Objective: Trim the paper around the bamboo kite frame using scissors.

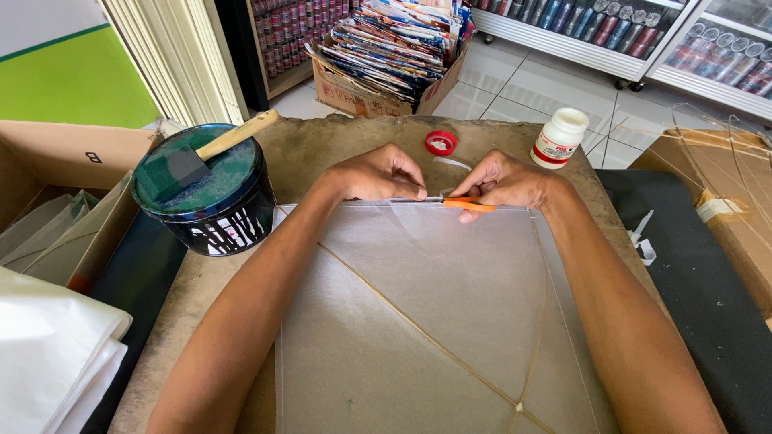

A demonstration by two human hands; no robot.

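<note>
Head view: left hand (378,174) pinches top edge of kite (426,313), fingers closed on paper. Right hand (505,181) grips orange cutter (466,205), blade along same edge. Kite lies flat on board (322,141), sticks crossing. Tin (211,197) with brush (201,157) left; bottle (558,137), red cap (441,143) beyond. Bare board ahead of hands.

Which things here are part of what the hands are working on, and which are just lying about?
In use: left hand pinning the translucent kite sheet; right hand holding the orange-handled cutter; thin stick frame.

Lying about: round tin with foam brush, white bottle, red tape roll, cardboard box.
</note>
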